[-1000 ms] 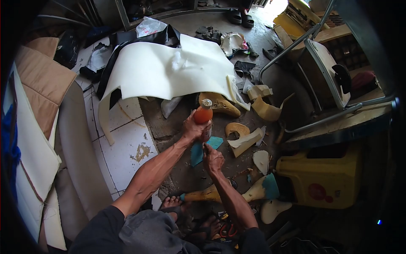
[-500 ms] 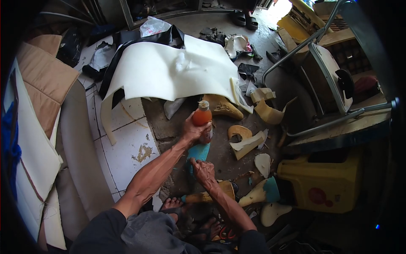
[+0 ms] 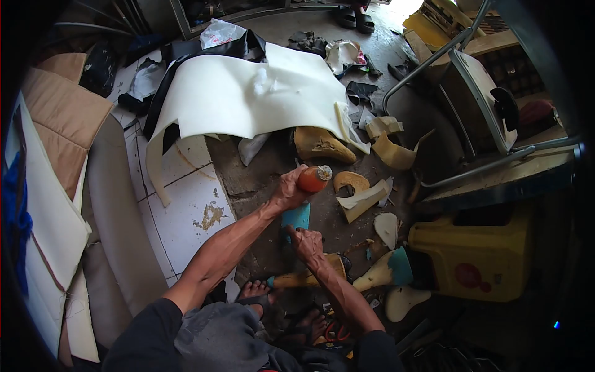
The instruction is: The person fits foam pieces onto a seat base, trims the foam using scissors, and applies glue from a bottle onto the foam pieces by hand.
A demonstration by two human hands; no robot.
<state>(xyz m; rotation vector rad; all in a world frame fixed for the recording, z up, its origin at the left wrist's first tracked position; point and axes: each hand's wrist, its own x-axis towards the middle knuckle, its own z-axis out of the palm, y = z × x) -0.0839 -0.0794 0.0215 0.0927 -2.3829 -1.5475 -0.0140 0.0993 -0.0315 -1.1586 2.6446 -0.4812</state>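
My left hand (image 3: 289,190) is wrapped round a plastic bottle (image 3: 311,179) of orange liquid. The bottle leans to the right, its crusted, whitish top turned towards me. Just below it is a flat turquoise piece (image 3: 297,216), whose material I cannot make out. My right hand (image 3: 306,241) grips the near end of this piece with closed fingers. Whether the bottle touches the piece is hidden. Beneath my right forearm lies a tan foam piece (image 3: 297,279) with a turquoise tip, and a pale foam piece (image 3: 372,276) with a turquoise end is beside it.
A large white foam sheet (image 3: 217,93) spreads over the floor ahead. Cut foam scraps (image 3: 362,201) lie to the right, near a yellow plastic stool (image 3: 471,248) on its side and a metal-framed chair (image 3: 480,93). Upholstered panels (image 3: 114,204) stand at left. A person's sandalled feet (image 3: 356,22) show at the back.
The bottle has gone from nearly upright to tilted rightward, its top now nearer me. My right hand and the turquoise piece have shifted slightly right and away from me.
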